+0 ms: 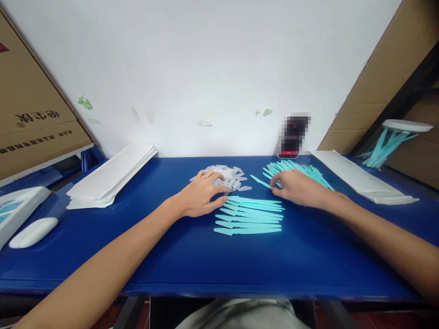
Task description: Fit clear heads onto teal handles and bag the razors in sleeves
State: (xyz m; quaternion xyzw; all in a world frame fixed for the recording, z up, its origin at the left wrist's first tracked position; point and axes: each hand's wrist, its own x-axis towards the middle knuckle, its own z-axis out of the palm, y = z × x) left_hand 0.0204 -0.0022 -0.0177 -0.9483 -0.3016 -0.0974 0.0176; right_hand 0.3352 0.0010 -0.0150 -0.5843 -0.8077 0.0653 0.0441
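My left hand (pixel 202 195) rests on the blue table (pixel 178 256), its curled fingers reaching into a pile of small clear plastic caps (pixel 228 176). Over at the heap of teal razors (pixel 302 171), my right hand (pixel 297 188) pinches one teal razor (pixel 259 182) that sticks out to the left. Between the hands lies a neat row of teal razors (pixel 248 217), side by side, just in front of the left fingertips.
A stack of white bags (pixel 109 178) lies at the left, another white stack (pixel 363 178) at the right. A white oval object (pixel 33 231) and a white device (pixel 15 208) sit far left. Cardboard boxes (pixel 30 114) flank both sides. A phone (pixel 293 137) leans on the wall.
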